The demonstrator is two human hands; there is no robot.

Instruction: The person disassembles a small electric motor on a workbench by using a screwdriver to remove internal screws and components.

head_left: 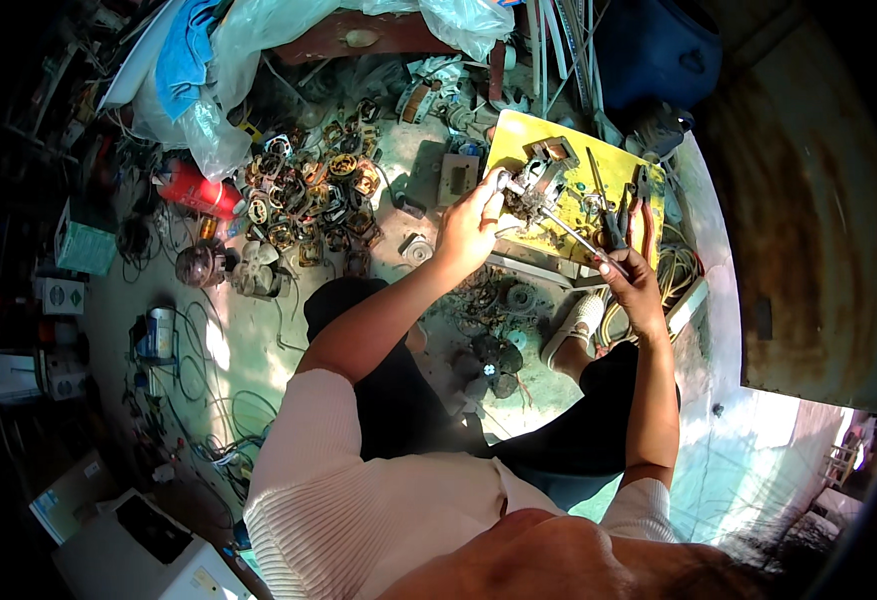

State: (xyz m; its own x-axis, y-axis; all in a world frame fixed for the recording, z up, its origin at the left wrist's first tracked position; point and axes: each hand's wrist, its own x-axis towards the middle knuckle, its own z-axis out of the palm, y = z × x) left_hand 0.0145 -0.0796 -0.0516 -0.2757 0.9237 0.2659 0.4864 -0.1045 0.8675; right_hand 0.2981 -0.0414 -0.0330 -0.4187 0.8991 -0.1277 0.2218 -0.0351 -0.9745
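Note:
My left hand (470, 228) is closed on the near left side of a small dismantled motor (533, 190), which rests on a yellow board (514, 136). My right hand (635, 288) grips a screwdriver (580, 240) by its handle. The screwdriver's long shaft slants up and left, and its tip meets the motor; what exactly it touches there is too small to tell. On the board, just beyond my right hand, lie pliers with red handles (644, 222) and a dark slim tool (596, 172).
A heap of copper-wound motor coils (308, 190) covers the floor at the left, beside a red bottle (201, 190). Black fan blades (490, 366) lie between my legs. A blue barrel (658, 52) stands at the far right. Coiled cable (680, 272) sits right of the board.

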